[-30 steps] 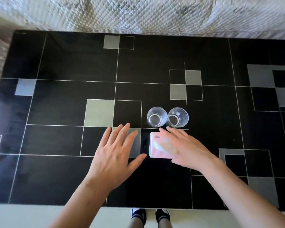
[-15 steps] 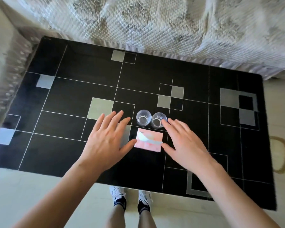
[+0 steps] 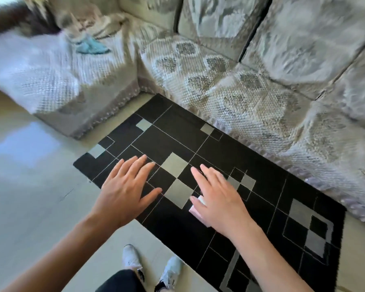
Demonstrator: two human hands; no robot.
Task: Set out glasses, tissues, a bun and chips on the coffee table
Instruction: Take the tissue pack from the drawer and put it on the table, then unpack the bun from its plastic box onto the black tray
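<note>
The black coffee table (image 3: 173, 224) with grey squares and thin white lines lies low in front of me. My left hand (image 3: 126, 190) hovers flat over its left part, fingers spread, holding nothing. My right hand (image 3: 219, 199) is raised with fingers spread in front of the pink tissue pack (image 3: 195, 210), of which only a corner shows beside the thumb. The hand hides the two glasses. No bun or chips show.
A quilted grey-white corner sofa (image 3: 251, 98) wraps the table's far and left sides. A blue cloth (image 3: 91, 47) lies on the left seat. Pale floor (image 3: 30, 197) spreads to the left. My white shoes (image 3: 152, 264) stand at the table's near edge.
The view has swung up and left, bringing the sofa in. My right hand has come off the tissue pack and now covers the pack and the glasses from view. Both hands stay spread.
</note>
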